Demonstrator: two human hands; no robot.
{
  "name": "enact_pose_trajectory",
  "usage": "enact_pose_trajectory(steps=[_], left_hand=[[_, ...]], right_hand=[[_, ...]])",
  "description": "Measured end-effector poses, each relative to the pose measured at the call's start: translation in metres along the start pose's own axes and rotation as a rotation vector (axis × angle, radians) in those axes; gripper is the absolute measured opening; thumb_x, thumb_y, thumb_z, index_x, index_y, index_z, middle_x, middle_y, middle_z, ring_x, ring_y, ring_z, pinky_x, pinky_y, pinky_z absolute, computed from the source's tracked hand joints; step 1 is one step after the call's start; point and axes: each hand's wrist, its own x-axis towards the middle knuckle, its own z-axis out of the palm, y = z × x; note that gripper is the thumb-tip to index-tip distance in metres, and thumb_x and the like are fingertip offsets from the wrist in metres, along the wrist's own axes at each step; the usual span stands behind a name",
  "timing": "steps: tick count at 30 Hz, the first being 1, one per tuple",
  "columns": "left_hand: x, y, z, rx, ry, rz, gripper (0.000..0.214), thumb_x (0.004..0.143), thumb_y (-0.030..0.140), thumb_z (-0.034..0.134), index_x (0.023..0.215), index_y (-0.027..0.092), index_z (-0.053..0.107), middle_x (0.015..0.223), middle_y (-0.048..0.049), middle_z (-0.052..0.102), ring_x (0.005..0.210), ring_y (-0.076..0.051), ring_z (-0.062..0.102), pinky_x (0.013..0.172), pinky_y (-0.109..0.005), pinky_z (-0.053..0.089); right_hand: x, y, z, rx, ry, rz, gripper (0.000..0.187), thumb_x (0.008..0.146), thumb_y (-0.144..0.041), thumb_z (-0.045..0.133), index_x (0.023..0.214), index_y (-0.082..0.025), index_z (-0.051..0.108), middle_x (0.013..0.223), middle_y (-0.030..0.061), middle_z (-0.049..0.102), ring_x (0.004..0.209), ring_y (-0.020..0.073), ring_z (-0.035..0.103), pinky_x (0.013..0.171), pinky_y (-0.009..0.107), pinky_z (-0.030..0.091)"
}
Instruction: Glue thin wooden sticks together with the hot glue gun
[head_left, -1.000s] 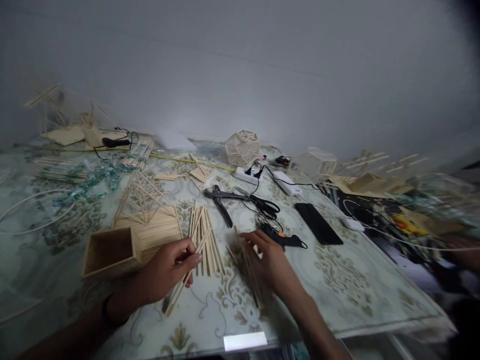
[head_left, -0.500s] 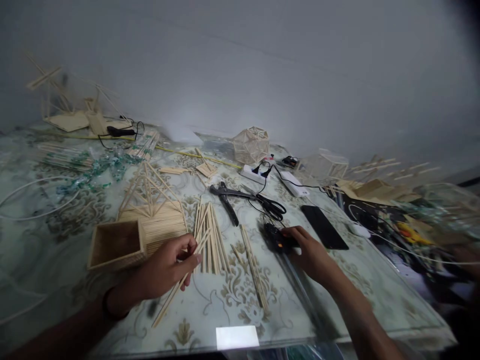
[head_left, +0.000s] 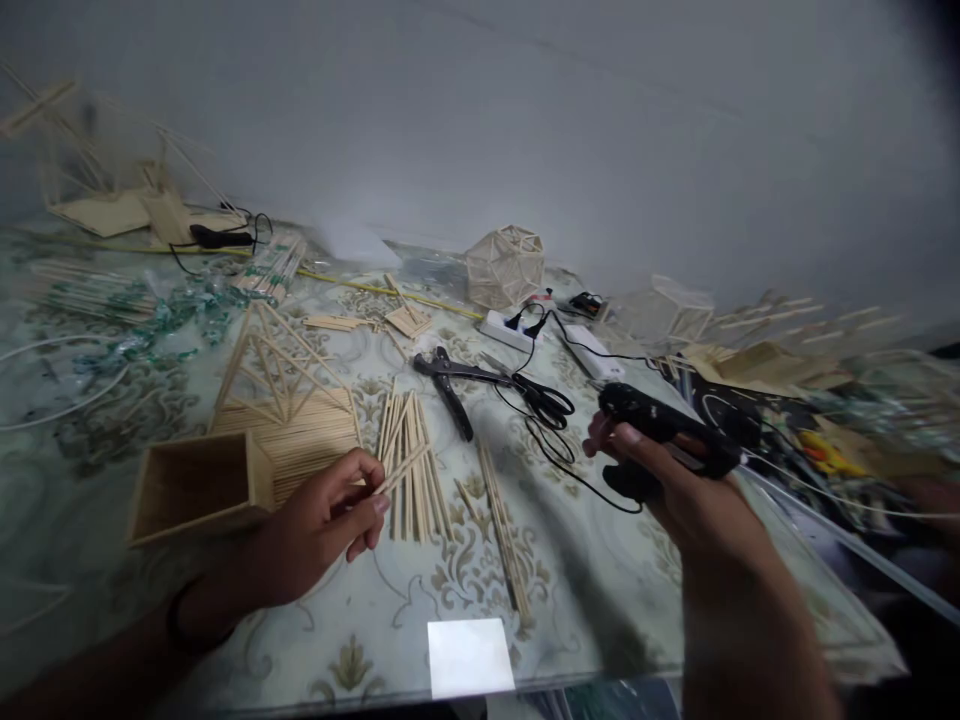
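Between the thumb and fingers of my left hand (head_left: 330, 525) are thin wooden sticks (head_left: 405, 468), pinched at a slant. A fan of loose wooden sticks (head_left: 411, 500) lies just beyond it on the table. Close by stand an open wooden box (head_left: 199, 485) and a flat panel of sticks (head_left: 300, 455) with a triangular stick frame (head_left: 274, 375) on it. My right hand (head_left: 690, 500) is wrapped around the handle of a black glue gun (head_left: 667, 425), raised above the table. A long clear glue stick (head_left: 855, 550) runs out of its rear.
Black cutters (head_left: 454, 385) and scissors (head_left: 544, 400) lie mid-table. Behind them are a white power strip (head_left: 510, 330) with plugs and a wooden stick polyhedron (head_left: 505, 265). A white rectangle (head_left: 470, 657) is at the front edge; plastic wrappers (head_left: 187, 320) lie left.
My right hand has lifted the glue gun off the table and turned it, moving right. My left hand has shifted slightly left, still pinching the sticks. The view has turned a little.
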Motion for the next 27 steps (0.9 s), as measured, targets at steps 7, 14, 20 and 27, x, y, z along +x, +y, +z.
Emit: enact_pose_trajectory(steps=[7,14,20,27], left_hand=[[-0.001,0.003,-0.002,-0.051,0.051,-0.046,0.023,0.099,0.040,0.062,0.089,0.022,0.051,0.071,0.0042,0.064,0.051,-0.008,0.051,0.053,-0.023,0.043],[-0.005,0.005,0.005,-0.091,0.066,-0.211,0.024,0.097,0.044,0.062,0.092,0.026,0.048,0.068,0.0058,0.068,0.035,-0.010,0.055,0.035,-0.019,0.039],[-0.003,0.009,0.007,0.087,0.193,-0.141,0.019,0.091,0.034,0.063,0.080,0.024,0.051,0.053,0.0078,0.057,0.040,-0.009,0.046,0.040,-0.018,0.033],[-0.003,0.008,0.007,0.159,0.233,-0.094,0.015,0.091,0.030,0.064,0.079,0.024,0.056,0.054,0.0083,0.052,0.046,-0.010,0.047,0.044,-0.020,0.037]], right_hand=[[-0.016,-0.031,0.074,0.291,-0.369,-0.108,0.033,0.085,-0.051,0.081,0.079,-0.024,0.063,0.082,0.0055,0.068,0.073,0.0231,0.062,0.059,0.034,0.048],[-0.028,-0.039,0.098,0.304,-0.502,-0.316,0.025,0.094,-0.025,0.072,0.079,-0.024,0.051,0.081,-0.0001,0.056,0.079,0.0195,0.056,0.070,0.033,0.042],[-0.032,-0.038,0.106,0.243,-0.527,-0.388,0.025,0.090,-0.016,0.070,0.081,-0.024,0.049,0.081,-0.0014,0.057,0.075,0.0179,0.055,0.072,0.035,0.042],[-0.033,-0.045,0.110,0.170,-0.479,-0.398,0.025,0.086,-0.014,0.070,0.080,-0.025,0.048,0.081,-0.0007,0.058,0.074,0.0180,0.056,0.068,0.033,0.043]])
